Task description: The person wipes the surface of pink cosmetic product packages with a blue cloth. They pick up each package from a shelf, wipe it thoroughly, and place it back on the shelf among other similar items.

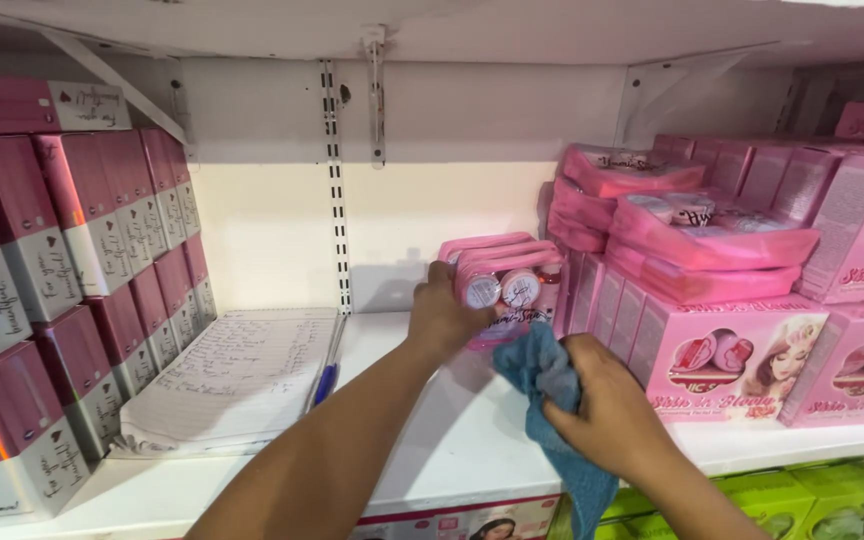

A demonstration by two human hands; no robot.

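Observation:
My left hand (444, 312) grips a clear pink pouch (512, 285) with small jars inside, held upright at the shelf's middle, against more pouches of the same kind standing behind it. My right hand (607, 405) is closed on a crumpled blue cloth (550, 372) just below and right of that pouch. The cloth's top touches the pouch's lower edge and its tail hangs down past the shelf front.
A white shelf board (452, 440) carries everything. Pink and white boxes (72, 260) are stacked at left. A written notebook (237, 375) with a blue pen (326, 375) lies beside them. Pink boxes (732, 360) and flat pouches (702, 235) fill the right. Green boxes (822, 500) sit below.

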